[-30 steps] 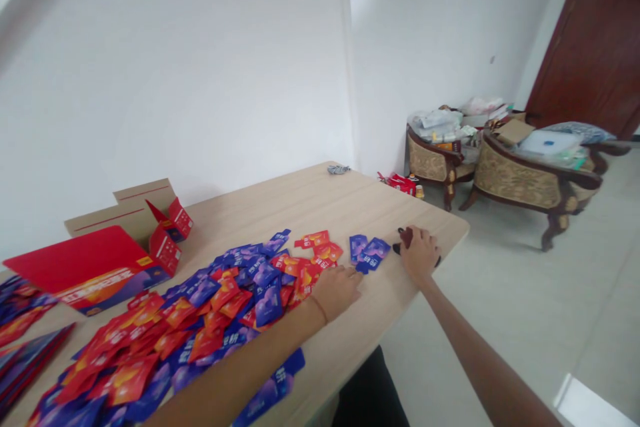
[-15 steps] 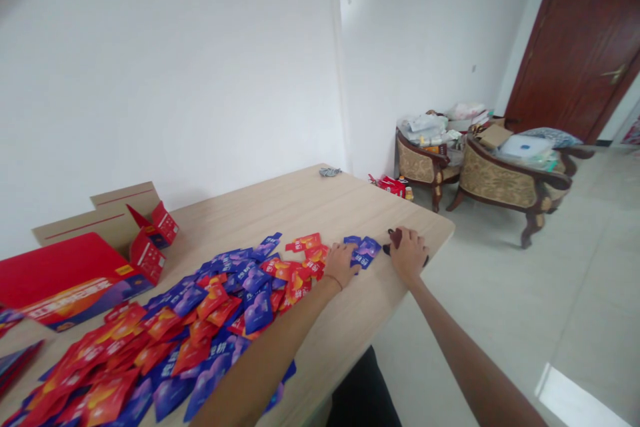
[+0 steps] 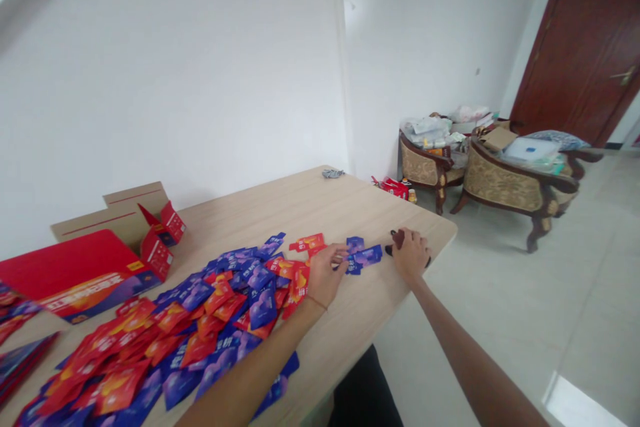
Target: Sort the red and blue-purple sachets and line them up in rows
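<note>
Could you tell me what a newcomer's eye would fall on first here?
A sprawl of red and blue sachets covers the near left of the wooden table, beside an open red carton. At its right end, the left hand pinches blue sachets while the right hand covers a dark object.

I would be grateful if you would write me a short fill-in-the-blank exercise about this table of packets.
1. The loose packets between the left hand and the right hand are all ___.
2. The right hand rests on a dark object that lies on the ___.
3. The big pile mixes blue packets with ___ ones.

Missing words: blue; table; red.
</note>
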Action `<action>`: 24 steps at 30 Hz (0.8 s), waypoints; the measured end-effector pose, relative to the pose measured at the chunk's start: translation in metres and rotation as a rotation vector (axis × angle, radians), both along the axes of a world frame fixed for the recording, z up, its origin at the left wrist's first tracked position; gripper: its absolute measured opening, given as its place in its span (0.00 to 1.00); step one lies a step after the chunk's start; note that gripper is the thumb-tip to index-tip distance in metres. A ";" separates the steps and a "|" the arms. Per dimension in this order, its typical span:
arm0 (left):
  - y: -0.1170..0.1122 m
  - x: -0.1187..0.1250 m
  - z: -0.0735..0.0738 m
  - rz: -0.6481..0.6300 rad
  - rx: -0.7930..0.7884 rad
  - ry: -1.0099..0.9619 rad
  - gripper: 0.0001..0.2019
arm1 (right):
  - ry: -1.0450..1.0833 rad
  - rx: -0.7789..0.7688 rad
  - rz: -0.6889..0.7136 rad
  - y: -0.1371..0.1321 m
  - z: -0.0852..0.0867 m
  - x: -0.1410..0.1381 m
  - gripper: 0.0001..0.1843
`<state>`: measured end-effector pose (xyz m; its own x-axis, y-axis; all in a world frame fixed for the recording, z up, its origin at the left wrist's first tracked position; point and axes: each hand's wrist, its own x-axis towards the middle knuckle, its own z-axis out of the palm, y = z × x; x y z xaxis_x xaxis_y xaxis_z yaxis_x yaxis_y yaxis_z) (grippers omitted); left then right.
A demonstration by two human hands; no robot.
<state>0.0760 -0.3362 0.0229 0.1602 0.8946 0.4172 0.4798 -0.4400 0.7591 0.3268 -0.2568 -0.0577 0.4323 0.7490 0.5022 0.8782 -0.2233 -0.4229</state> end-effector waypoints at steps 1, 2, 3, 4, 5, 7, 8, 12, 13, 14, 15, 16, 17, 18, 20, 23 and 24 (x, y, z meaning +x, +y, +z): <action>-0.014 -0.007 0.001 0.018 0.004 -0.018 0.15 | 0.000 -0.001 -0.001 0.000 0.000 0.000 0.22; -0.028 -0.015 0.001 0.031 0.004 -0.031 0.15 | 0.000 -0.002 -0.002 -0.001 0.000 0.000 0.22; -0.041 -0.022 0.000 0.039 -0.001 -0.039 0.14 | 0.000 -0.002 -0.004 -0.001 0.000 -0.001 0.22; -0.054 -0.028 -0.003 0.049 -0.006 -0.041 0.12 | 0.000 -0.002 -0.006 -0.001 0.000 -0.001 0.22; -0.065 -0.035 -0.007 0.065 -0.005 -0.039 0.11 | -0.001 0.000 -0.006 -0.001 -0.001 0.000 0.22; -0.085 -0.046 -0.017 0.106 0.040 0.010 0.09 | -0.002 0.004 -0.005 -0.001 -0.002 0.000 0.22; -0.093 -0.051 -0.024 0.119 0.084 0.078 0.09 | -0.004 0.006 -0.004 -0.001 -0.003 0.000 0.22; -0.121 -0.062 -0.050 -0.036 0.246 0.583 0.17 | -0.022 -0.004 -0.001 -0.002 -0.005 0.000 0.23; -0.127 -0.062 -0.056 -0.087 0.257 0.670 0.18 | -0.026 -0.008 0.000 -0.003 -0.005 0.000 0.23; -0.133 -0.062 -0.060 -0.125 0.263 0.719 0.18 | -0.029 -0.009 0.001 -0.004 -0.005 0.000 0.23; -0.138 -0.061 -0.064 -0.150 0.267 0.740 0.17 | -0.032 -0.011 0.002 -0.004 -0.005 0.000 0.23; -0.141 -0.060 -0.066 -0.168 0.269 0.746 0.16 | -0.034 -0.013 0.003 -0.005 -0.004 -0.001 0.23; -0.144 -0.059 -0.068 -0.196 0.271 0.758 0.16 | -0.035 -0.017 0.004 -0.006 -0.003 -0.001 0.23; -0.147 -0.059 -0.068 -0.227 0.274 0.769 0.16 | -0.036 -0.025 0.005 -0.007 -0.002 -0.002 0.24; -0.151 -0.062 -0.068 -0.263 0.291 0.785 0.17 | -0.041 -0.043 0.006 -0.009 -0.001 -0.004 0.25; -0.160 -0.073 -0.072 -0.231 0.337 0.812 0.18 | -0.081 -0.049 -0.005 -0.011 0.000 -0.010 0.31; -0.164 -0.077 -0.076 -0.213 0.347 0.827 0.19 | -0.109 -0.053 0.000 -0.011 0.000 -0.012 0.34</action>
